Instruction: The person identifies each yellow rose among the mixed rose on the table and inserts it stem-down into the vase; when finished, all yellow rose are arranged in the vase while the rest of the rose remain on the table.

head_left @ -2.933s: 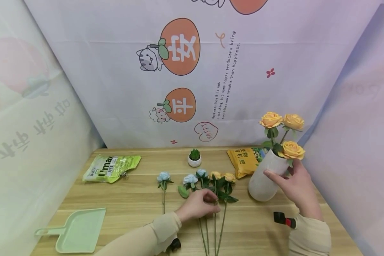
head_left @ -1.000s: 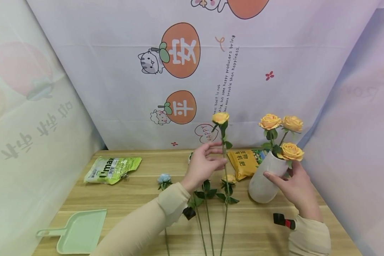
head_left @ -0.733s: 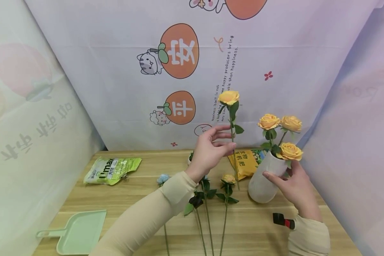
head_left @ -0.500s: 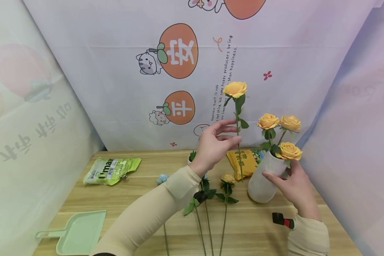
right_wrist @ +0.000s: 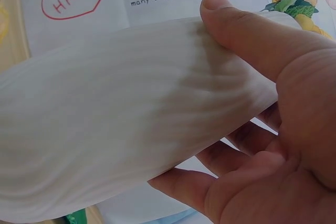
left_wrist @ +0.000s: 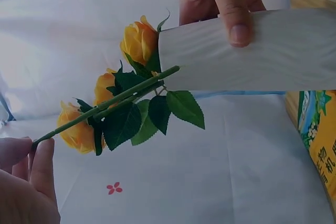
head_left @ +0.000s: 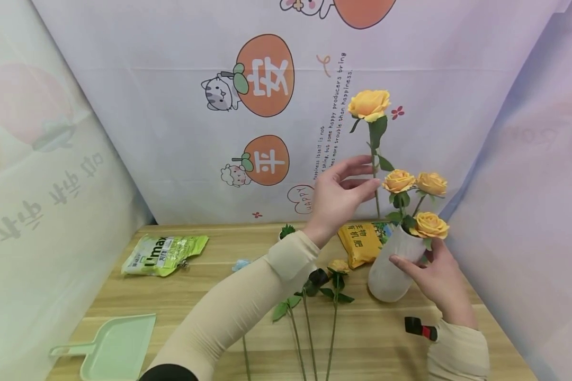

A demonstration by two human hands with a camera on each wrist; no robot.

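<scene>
My left hand [head_left: 339,194] pinches the green stem of a yellow rose [head_left: 369,105] between thumb and fingers. The flower points up, left of the vase. My right hand [head_left: 439,280] grips a white ribbed vase [head_left: 392,270] near its mouth and keeps it tilted to the right. Three yellow roses [head_left: 430,226] stand in the vase. In the left wrist view, the bare lower end of the held stem [left_wrist: 118,98] appears in front of the vase mouth, apart from or touching it, I cannot tell. The right wrist view shows my thumb [right_wrist: 236,19] along the vase wall.
On the wooden table [head_left: 205,296] lie a yellow rose [head_left: 338,266], a blue rose [head_left: 240,264] and more stems, partly hidden by my left arm. A small potted succulent [head_left: 286,230], a yellow packet [head_left: 360,244], a green bag [head_left: 164,255] and a green dustpan [head_left: 119,346] surround them.
My left hand has picked one yellow rose from the table, raised it and carried it right towards the vase. My right hand and the vase have stayed nearly in place.
</scene>
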